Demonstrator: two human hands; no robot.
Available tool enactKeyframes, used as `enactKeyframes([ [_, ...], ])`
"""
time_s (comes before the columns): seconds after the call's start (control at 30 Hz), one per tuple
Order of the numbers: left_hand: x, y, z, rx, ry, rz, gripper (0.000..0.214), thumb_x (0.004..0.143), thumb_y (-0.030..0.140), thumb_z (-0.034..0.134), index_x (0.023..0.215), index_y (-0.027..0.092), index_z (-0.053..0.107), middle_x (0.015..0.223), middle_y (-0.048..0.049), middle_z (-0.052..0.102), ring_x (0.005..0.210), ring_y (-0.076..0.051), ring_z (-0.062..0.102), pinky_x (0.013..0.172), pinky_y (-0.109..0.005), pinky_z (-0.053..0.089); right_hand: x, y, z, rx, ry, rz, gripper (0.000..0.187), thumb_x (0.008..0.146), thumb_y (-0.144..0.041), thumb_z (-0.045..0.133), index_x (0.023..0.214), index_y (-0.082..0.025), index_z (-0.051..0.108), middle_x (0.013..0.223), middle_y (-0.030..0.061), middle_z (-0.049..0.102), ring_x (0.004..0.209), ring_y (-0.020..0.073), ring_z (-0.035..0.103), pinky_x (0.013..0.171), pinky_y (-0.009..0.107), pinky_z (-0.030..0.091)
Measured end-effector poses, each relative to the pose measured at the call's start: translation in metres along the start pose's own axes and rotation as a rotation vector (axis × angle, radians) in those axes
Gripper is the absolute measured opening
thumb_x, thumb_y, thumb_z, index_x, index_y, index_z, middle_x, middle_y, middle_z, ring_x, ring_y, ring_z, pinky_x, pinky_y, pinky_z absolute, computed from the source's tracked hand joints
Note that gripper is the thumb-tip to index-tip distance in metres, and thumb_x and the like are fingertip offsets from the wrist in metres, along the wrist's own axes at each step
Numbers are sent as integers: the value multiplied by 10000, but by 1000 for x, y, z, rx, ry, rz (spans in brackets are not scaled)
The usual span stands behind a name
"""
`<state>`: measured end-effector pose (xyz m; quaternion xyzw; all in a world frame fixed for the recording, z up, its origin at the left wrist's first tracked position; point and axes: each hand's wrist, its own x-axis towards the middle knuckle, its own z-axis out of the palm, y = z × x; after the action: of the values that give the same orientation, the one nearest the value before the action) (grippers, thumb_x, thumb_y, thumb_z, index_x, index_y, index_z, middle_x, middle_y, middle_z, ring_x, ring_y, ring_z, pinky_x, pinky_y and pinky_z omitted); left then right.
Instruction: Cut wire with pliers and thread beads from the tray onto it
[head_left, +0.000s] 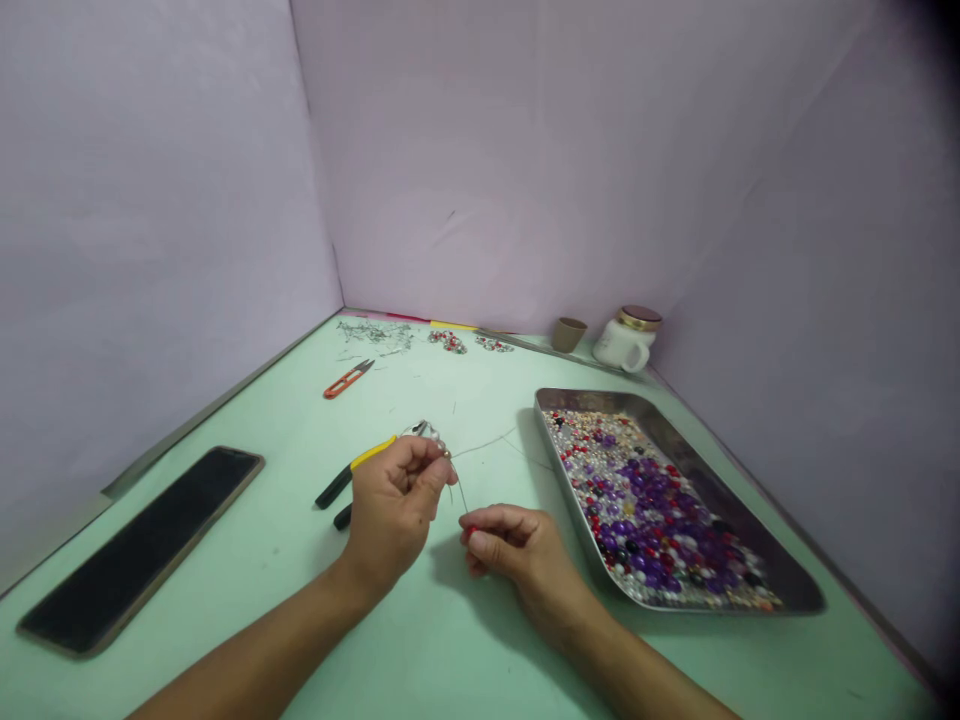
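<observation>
My left hand [394,505] is raised a little above the green table, thumb and fingers pinched on a thin wire [459,487] with small beads at its upper end. My right hand [514,550] rests on the table just to the right, fingers curled and pinched on a small red bead [472,531] at the wire's lower end. Pliers [352,475] with yellow and black handles lie right behind my left hand. A metal tray [780,570] full of purple, red, silver and black beads sits to the right of my right hand.
Orange thread snips [347,379] lie further back on the left. A dark phone-like slab [142,550] lies at the near left. At the back are wire pieces [375,333], bead clusters [448,341], a brown cup [568,333] and a white lidded jar [627,340]. Purple walls enclose the table.
</observation>
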<state>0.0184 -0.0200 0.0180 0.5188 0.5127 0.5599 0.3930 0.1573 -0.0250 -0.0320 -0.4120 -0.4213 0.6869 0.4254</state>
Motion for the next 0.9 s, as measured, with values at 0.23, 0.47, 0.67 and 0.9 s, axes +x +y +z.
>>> enactKeyframes([
  [0.23,12,-20,3,-130,-245,-566,87,630,199,526,575,138,496,501,14,539,314,-28,333,318,-166,183,-2,-4,2,-60,24,-1,325,580,-415,677,680,-107,647,546,30,597,432,88,496,435,221,405],
  [0.47,21,-21,-12,-224,-610,-837,87,560,126,525,474,117,511,384,3,498,262,6,184,300,-163,38,-12,0,-4,-50,217,-329,464,745,-461,490,403,-166,385,366,-45,312,358,53,285,351,207,199],
  [0.67,24,-12,-22,-50,-786,-777,64,507,85,542,472,114,586,371,-3,510,313,-56,416,280,-136,123,-9,-4,-4,67,270,-306,270,748,-404,519,624,-167,481,553,-26,449,439,60,396,363,166,300],
  [0.9,21,-13,-20,68,-1002,-773,85,477,56,554,488,117,611,414,26,550,368,-62,455,369,-161,346,-9,-7,0,-33,-322,213,311,612,-381,662,674,-90,571,582,19,560,412,77,510,358,187,428],
])
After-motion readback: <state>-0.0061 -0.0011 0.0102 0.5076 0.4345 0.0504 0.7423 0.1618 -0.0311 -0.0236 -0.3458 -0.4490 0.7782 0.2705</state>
